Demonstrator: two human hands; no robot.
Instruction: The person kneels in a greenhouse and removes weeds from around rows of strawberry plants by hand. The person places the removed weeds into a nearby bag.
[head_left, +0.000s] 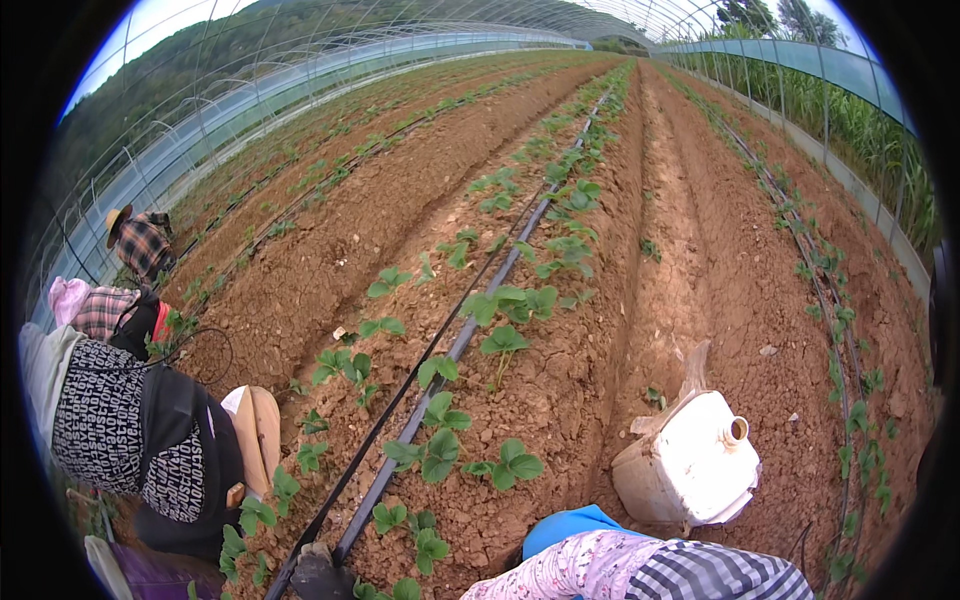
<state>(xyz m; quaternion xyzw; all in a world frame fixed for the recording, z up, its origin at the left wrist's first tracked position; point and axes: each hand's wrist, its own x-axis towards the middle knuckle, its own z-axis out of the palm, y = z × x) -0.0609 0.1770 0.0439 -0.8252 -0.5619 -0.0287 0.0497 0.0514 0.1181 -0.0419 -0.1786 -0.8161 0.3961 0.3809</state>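
Note:
My left hand (321, 576), in a dark glove with a grey patch, is low on the soil bed beside the black drip tapes (401, 442). The lower frame edge cuts it off, and its fingers are hard to make out. My right arm, in a floral sleeve (577, 566) with a striped upper part, reaches in from the bottom right; its hand is out of view. Young strawberry plants (441, 454) with green leaves grow along both sides of the tapes. Blue cloth (574, 525) shows behind the sleeve.
A white plastic jug (690, 457) with an open spout lies in the right furrow. At left, a person in lettered clothing (97, 420) bends beside a tan board-like object (259, 439). Two more people work farther back. Greenhouse hoops arch over the long beds.

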